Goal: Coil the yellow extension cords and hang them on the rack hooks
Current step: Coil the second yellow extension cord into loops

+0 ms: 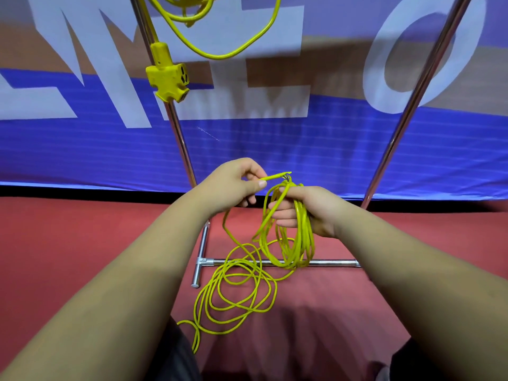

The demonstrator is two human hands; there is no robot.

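Red flooring (82,243) runs up to a blue banner with large pale letters (302,149), and a chrome rack (275,262) stands between them. Partly coiled, the yellow extension cord (298,237) hangs in several loops from the right hand (305,213), whose fingers are closed around the bundle. The left hand (236,185) pinches a short stretch of cord near its end, just beside the top of the coil. Many loose turns (236,292) lie on the floor below, over the rack's base bar. Another yellow cord with a multi-outlet block (167,78) already hangs above. Coiling is midway; next, the slack must be drawn up loop by loop without tangling.
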